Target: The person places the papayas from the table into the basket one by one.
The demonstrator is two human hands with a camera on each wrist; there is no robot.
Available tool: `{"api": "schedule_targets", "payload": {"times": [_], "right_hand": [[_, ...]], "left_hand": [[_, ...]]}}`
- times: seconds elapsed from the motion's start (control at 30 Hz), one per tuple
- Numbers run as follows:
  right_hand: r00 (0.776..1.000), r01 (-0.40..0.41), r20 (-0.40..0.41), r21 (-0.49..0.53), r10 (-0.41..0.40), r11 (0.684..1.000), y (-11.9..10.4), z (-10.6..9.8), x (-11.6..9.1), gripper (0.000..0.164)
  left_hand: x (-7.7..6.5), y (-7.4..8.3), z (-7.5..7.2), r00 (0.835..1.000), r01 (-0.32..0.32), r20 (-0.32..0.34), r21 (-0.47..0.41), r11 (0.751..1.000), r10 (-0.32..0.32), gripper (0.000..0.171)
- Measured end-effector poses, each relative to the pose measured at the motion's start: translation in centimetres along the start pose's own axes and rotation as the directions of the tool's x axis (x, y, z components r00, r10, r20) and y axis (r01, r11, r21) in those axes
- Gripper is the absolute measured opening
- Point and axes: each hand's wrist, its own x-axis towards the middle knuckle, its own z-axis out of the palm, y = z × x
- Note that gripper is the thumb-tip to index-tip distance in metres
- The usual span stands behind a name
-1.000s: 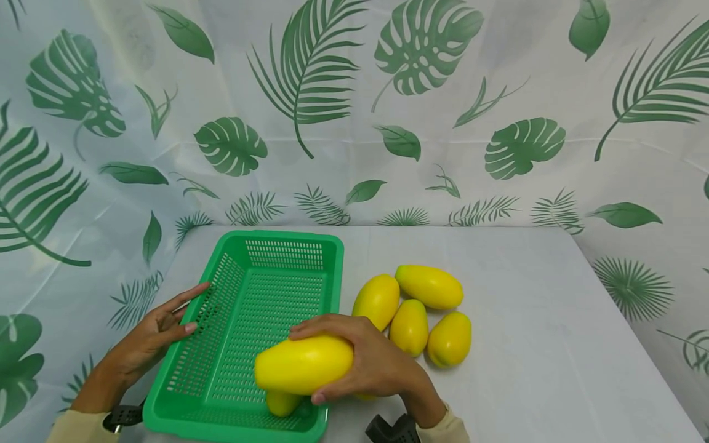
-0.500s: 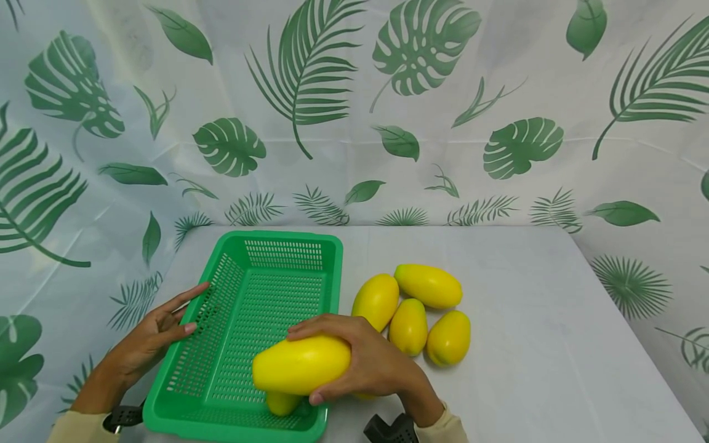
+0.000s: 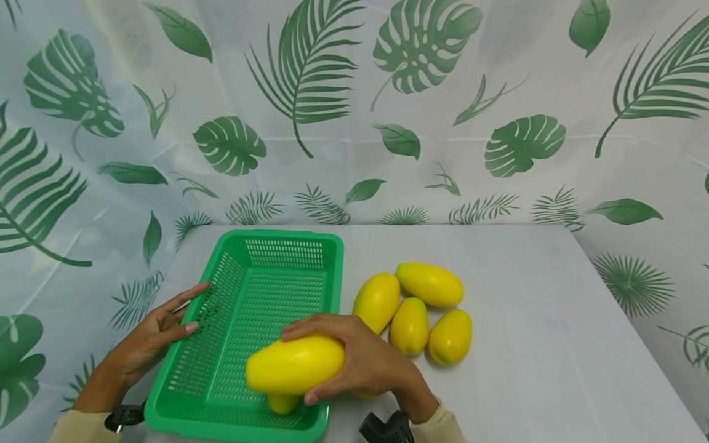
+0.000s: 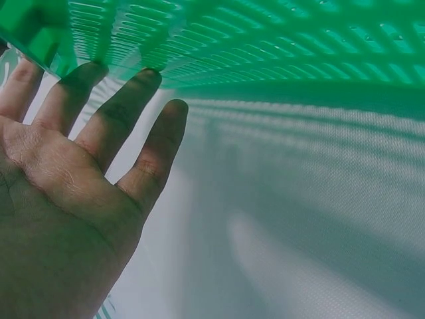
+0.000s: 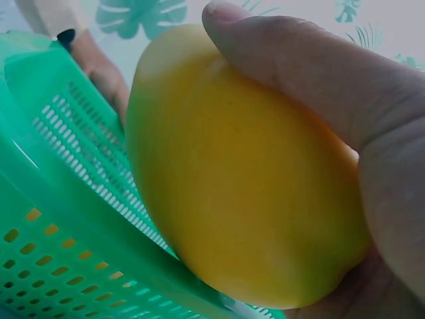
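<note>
My right hand [image 3: 368, 360] grips a large yellow papaya [image 3: 293, 366] above the near right corner of a green plastic basket [image 3: 335, 289]. In the right wrist view my thumb lies along one side of the papaya [image 5: 246, 179], over the basket's rim [image 5: 106, 206]. Under it, inside the basket, another papaya [image 3: 282, 404] is partly hidden. My left hand [image 3: 149, 338] rests against the basket's left side, fingers extended. In the left wrist view the fingertips [image 4: 149, 76] touch the slotted wall [image 4: 265, 46] from outside.
Right of the basket, several papayas lie grouped on the white table [image 3: 554, 344], among them a long one [image 3: 429, 285] at the back and one [image 3: 450, 337] at the right. A bit of yellow shows below my right hand. Behind hangs a leaf-print cloth [image 3: 343, 74].
My right hand has shifted slightly left with the papaya, further over the basket. The left hand, the basket and the papayas on the table have stayed put.
</note>
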Motion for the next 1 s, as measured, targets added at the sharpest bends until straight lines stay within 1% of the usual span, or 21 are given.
{"api": "schedule_targets", "payload": {"times": [0.13, 0.23, 0.4, 0.57, 0.67, 1.0], "right_hand": [[1.000, -0.002, 0.006, 0.005, 0.002, 1.000, 0.0, 0.1, 0.3, 0.079], [1.000, 0.016, -0.002, 0.023, -0.016, 1.000, 0.1, 0.1, 0.4, 0.079], [0.998, 0.059, -0.028, 0.053, -0.058, 0.997, 0.2, 0.0, 0.6, 0.075], [0.998, 0.061, -0.033, 0.057, -0.059, 0.997, 0.0, -0.1, 0.5, 0.070], [0.997, 0.073, -0.042, 0.046, -0.071, 0.996, 0.0, -0.3, 0.2, 0.069], [0.994, 0.075, -0.081, 0.009, -0.074, 0.997, 0.0, -0.9, -0.9, 0.067]], "left_hand": [[0.0, 0.0, 0.0, 1.000, -0.006, 0.001, -0.005, 1.000, 0.006, 0.072], [0.1, -0.1, -0.1, 1.000, -0.007, 0.002, -0.007, 1.000, 0.007, 0.072], [0.0, -0.2, -0.1, 1.000, 0.007, -0.004, 0.000, 1.000, -0.007, 0.072], [0.0, -0.2, -0.2, 1.000, 0.002, -0.003, 0.001, 1.000, -0.002, 0.072], [0.0, -0.2, -0.2, 1.000, 0.000, 0.000, 0.000, 1.000, 0.000, 0.072], [0.1, -0.4, -0.3, 1.000, 0.008, 0.006, -0.011, 1.000, -0.008, 0.071]]}}
